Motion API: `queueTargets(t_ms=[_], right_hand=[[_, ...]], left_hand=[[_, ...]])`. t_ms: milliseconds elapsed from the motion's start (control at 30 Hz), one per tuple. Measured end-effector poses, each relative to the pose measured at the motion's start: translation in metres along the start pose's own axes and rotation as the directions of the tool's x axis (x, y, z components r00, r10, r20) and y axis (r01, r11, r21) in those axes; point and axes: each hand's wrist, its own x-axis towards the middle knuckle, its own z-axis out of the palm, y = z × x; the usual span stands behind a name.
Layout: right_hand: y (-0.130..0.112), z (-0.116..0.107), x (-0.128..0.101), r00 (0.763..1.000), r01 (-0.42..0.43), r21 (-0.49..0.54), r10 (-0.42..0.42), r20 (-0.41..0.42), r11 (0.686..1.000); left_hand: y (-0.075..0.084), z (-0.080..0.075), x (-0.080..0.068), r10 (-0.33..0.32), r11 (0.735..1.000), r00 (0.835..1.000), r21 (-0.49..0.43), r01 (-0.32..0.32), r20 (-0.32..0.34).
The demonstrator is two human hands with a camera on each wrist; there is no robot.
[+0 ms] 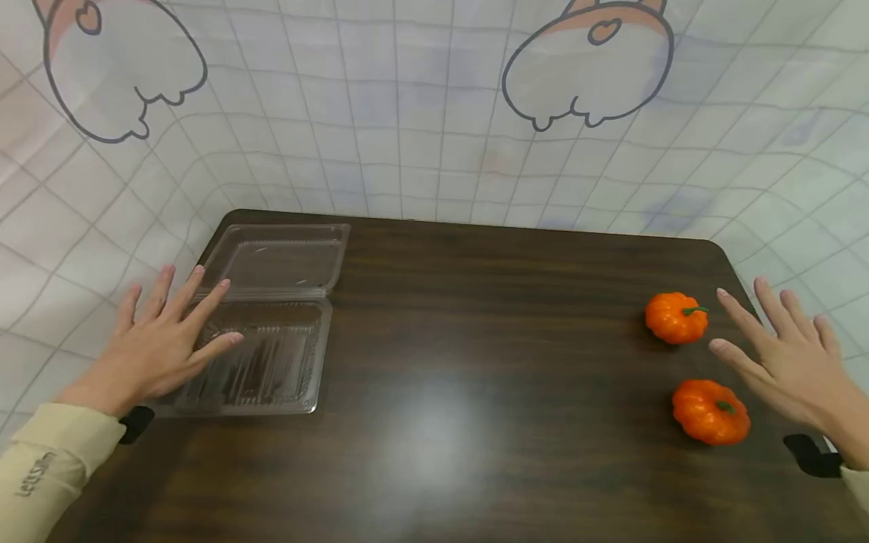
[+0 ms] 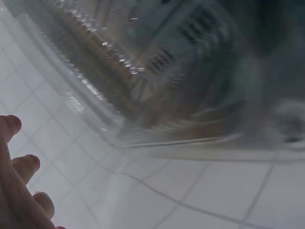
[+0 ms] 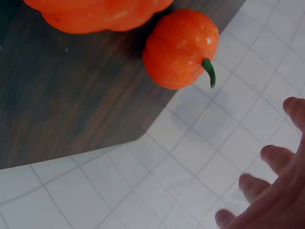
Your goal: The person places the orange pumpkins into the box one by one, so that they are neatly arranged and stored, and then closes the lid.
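Note:
A clear plastic clamshell container point(image 1: 265, 332) lies open on the left of the dark wooden table point(image 1: 475, 362), lid hinged back. My left hand point(image 1: 159, 339) hovers over its left edge, fingers spread and straight, holding nothing. The left wrist view shows the container point(image 2: 157, 81) blurred, with fingertips point(image 2: 19, 167) at the lower left. Two small orange pumpkins sit at the right: the far pumpkin point(image 1: 675, 317) and the near pumpkin point(image 1: 710, 411). My right hand point(image 1: 790, 362) is spread open just right of them, touching neither. The right wrist view shows one whole pumpkin point(image 3: 181, 47) and part of the other pumpkin point(image 3: 95, 14).
A white checked cloth point(image 1: 434, 136) with cartoon outlines hangs behind the table and drapes round its sides. The table's rounded far right corner point(image 1: 713, 249) is near the pumpkins. Bare dark tabletop lies between container and pumpkins.

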Motion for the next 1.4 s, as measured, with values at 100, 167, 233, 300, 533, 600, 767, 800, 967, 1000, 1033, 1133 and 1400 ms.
queueTargets(t_ms=[100,167,233,300,533,600,767,800,967,1000,1033,1133,1400], right_hand=[[0.0,0.003,-0.003,0.998,0.058,0.054,-0.056,-0.039,0.997],[-0.001,0.004,-0.005,0.996,0.08,0.104,-0.075,-0.047,0.991],[-0.001,0.006,-0.008,0.995,0.094,0.14,-0.088,-0.046,0.986],[0.0,0.009,-0.012,0.995,0.094,0.158,-0.088,-0.044,0.983],[0.016,0.028,-0.029,0.98,0.197,0.316,-0.196,-0.035,0.928],[0.019,0.031,-0.034,0.982,0.172,0.391,-0.188,0.003,0.904],[0.025,0.037,-0.043,0.985,0.12,0.454,-0.162,0.054,0.883],[0.026,0.038,-0.043,0.986,0.116,0.454,-0.158,0.057,0.883],[0.03,0.046,-0.047,0.987,0.113,0.452,-0.151,0.048,0.885],[0.031,0.047,-0.048,0.987,0.119,0.461,-0.155,0.042,0.879],[0.032,0.049,-0.048,0.986,0.125,0.476,-0.161,0.035,0.871],[0.036,0.053,-0.05,0.983,0.132,0.52,-0.178,0.039,0.844],[0.04,0.06,-0.055,0.992,0.064,0.519,-0.111,0.06,0.852]], left_hand=[[-0.006,0.006,0.0,-0.001,1.0,1.0,-0.027,0.0,-0.008],[-0.011,0.01,-0.001,-0.005,0.999,1.0,-0.033,0.004,-0.019],[-0.015,0.014,-0.003,-0.016,0.999,0.999,-0.051,0.015,-0.028],[-0.018,0.018,-0.005,-0.026,0.998,0.999,-0.062,0.024,-0.031],[-0.026,0.026,-0.011,0.006,0.994,0.998,-0.104,-0.012,-0.06],[-0.027,0.028,-0.012,0.013,0.99,0.997,-0.139,-0.024,-0.077],[-0.034,0.034,-0.017,-0.01,0.969,0.996,-0.247,-0.011,-0.085],[-0.036,0.034,-0.018,-0.018,0.962,0.996,-0.273,-0.006,-0.086],[-0.046,0.035,-0.021,-0.054,0.927,0.994,-0.374,0.016,-0.092],[-0.047,0.035,-0.022,-0.06,0.918,0.994,-0.397,0.019,-0.091],[-0.048,0.035,-0.022,-0.068,0.909,0.994,-0.417,0.026,-0.086],[-0.05,0.035,-0.024,-0.101,0.877,0.993,-0.476,0.063,-0.054],[-0.051,0.036,-0.024,-0.179,0.782,0.983,-0.601,0.164,0.036]])
